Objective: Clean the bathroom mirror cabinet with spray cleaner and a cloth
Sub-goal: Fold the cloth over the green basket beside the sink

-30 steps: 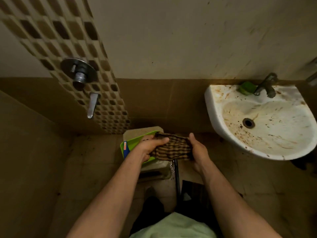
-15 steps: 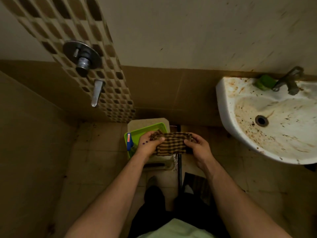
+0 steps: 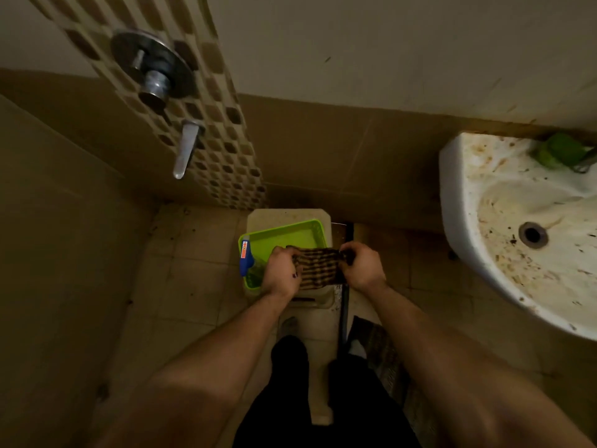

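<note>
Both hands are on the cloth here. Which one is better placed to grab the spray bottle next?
Left, probably. The spray bottle lies at the left edge of the green tray, right beside the left hand. The right hand grips the far end of the cloth and could hold it alone.

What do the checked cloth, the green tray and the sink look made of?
Checked cloth: woven fabric, matte; it sags and creases where gripped. Green tray: probably moulded plastic, smooth, bright uniform colour, raised rim. Sink: likely glazed ceramic, glossy white under brown stains.
</note>
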